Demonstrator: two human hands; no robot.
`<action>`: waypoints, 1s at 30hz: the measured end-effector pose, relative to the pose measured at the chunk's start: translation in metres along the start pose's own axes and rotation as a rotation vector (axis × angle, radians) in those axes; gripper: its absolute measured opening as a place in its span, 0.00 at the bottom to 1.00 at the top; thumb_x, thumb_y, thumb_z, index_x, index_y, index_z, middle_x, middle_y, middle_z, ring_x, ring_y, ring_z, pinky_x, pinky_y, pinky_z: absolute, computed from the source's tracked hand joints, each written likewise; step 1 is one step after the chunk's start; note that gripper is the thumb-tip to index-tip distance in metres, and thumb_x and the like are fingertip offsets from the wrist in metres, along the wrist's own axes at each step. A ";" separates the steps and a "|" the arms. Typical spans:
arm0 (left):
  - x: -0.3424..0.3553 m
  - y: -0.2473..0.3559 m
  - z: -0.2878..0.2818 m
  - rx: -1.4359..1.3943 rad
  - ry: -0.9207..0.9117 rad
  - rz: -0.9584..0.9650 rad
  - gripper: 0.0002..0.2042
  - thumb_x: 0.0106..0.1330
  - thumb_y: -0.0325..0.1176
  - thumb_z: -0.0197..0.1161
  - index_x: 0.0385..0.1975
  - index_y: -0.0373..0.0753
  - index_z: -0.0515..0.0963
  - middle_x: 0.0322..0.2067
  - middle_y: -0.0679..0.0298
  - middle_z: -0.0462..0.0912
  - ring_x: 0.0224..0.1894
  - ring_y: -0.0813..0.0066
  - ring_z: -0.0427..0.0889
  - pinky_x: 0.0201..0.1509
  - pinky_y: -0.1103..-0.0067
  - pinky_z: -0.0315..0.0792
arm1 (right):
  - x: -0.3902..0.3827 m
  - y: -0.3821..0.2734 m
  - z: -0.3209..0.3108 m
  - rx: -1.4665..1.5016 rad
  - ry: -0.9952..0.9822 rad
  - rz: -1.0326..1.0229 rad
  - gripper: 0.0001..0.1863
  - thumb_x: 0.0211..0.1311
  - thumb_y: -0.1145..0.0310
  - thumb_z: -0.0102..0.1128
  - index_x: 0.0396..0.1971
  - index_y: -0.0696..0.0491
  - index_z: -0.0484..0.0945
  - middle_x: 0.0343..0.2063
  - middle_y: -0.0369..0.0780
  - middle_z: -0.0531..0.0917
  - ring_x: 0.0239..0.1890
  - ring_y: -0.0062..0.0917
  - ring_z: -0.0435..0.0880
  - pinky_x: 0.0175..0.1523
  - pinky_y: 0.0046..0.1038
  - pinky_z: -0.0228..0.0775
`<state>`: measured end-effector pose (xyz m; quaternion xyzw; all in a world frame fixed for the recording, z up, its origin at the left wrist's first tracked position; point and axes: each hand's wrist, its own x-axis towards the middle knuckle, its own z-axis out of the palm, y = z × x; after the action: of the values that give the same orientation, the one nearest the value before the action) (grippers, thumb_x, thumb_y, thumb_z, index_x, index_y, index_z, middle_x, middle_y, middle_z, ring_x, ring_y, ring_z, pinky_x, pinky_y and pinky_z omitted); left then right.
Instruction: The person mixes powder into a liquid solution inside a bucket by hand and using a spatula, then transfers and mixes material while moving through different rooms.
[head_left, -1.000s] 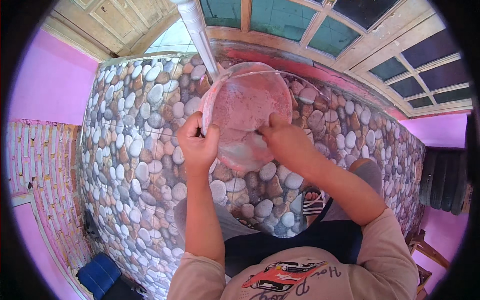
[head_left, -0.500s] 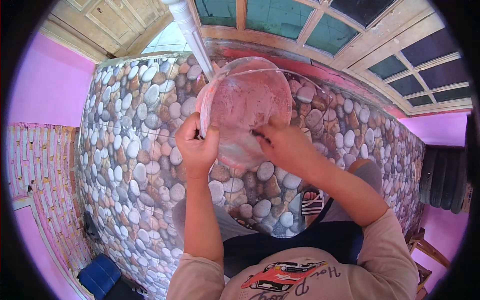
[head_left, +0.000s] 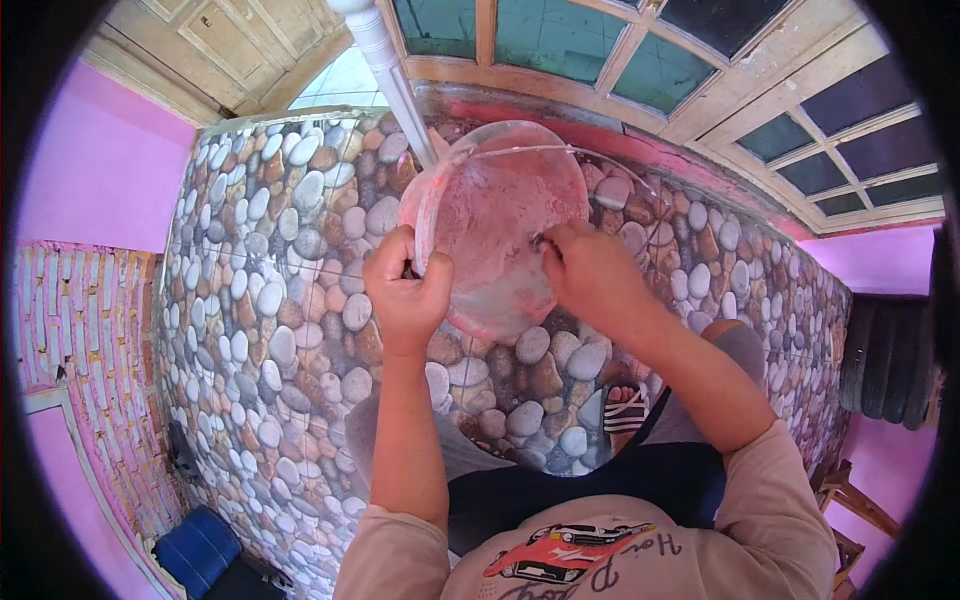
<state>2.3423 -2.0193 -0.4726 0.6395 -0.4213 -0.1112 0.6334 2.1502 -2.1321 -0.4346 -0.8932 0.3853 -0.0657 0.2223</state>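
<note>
A pinkish plastic bucket, smeared with pale and reddish residue, is tilted so that its mouth faces me. My left hand is closed around the left side of its rim, the thumb lying toward me. At the right part of the bucket's mouth, my right hand is closed with bent fingers. A small dark piece shows at its fingertips, near the inner wall; its kind I cannot make out. The thin bucket handle arches out past the rim to the right.
The floor has a pebble pattern. A white post stands just behind the bucket. Beyond it are a wooden-framed window and a pink ledge. A blue container lies at lower left, and dark stacked tyres stand at far right.
The bucket and my left hand have shifted slightly to the right. My right hand has moved right and a little upward along the bucket's inside.
</note>
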 end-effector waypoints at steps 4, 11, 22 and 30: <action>0.000 0.000 0.005 -0.039 0.064 0.011 0.12 0.48 0.22 0.58 0.16 0.36 0.59 0.15 0.67 0.58 0.20 0.82 0.55 0.23 0.80 0.53 | -0.002 0.006 0.004 -0.156 -0.042 0.035 0.13 0.61 0.66 0.53 0.36 0.60 0.80 0.31 0.53 0.81 0.34 0.49 0.82 0.42 0.47 0.73; -0.002 0.004 0.004 -0.102 0.054 -0.026 0.12 0.48 0.21 0.58 0.16 0.36 0.59 0.16 0.69 0.58 0.22 0.84 0.56 0.23 0.81 0.53 | 0.007 0.007 0.011 -0.054 0.018 0.012 0.12 0.61 0.66 0.53 0.33 0.60 0.80 0.30 0.53 0.82 0.35 0.48 0.82 0.41 0.46 0.73; -0.001 0.006 -0.004 -0.136 0.105 -0.033 0.11 0.51 0.20 0.58 0.17 0.36 0.62 0.17 0.72 0.60 0.22 0.86 0.56 0.24 0.83 0.53 | -0.004 -0.014 0.004 -0.102 -0.029 -0.233 0.13 0.61 0.65 0.55 0.42 0.54 0.80 0.34 0.45 0.79 0.32 0.43 0.83 0.37 0.44 0.74; -0.004 0.001 -0.014 -0.101 0.079 -0.027 0.09 0.51 0.21 0.58 0.17 0.36 0.64 0.17 0.72 0.62 0.22 0.87 0.57 0.23 0.84 0.53 | -0.009 -0.021 0.010 -0.191 -0.014 -0.233 0.13 0.59 0.69 0.56 0.43 0.51 0.81 0.32 0.43 0.76 0.33 0.39 0.82 0.35 0.40 0.75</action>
<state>2.3496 -2.0064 -0.4710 0.6162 -0.3811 -0.1156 0.6795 2.1602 -2.1098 -0.4334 -0.9494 0.2819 -0.0480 0.1297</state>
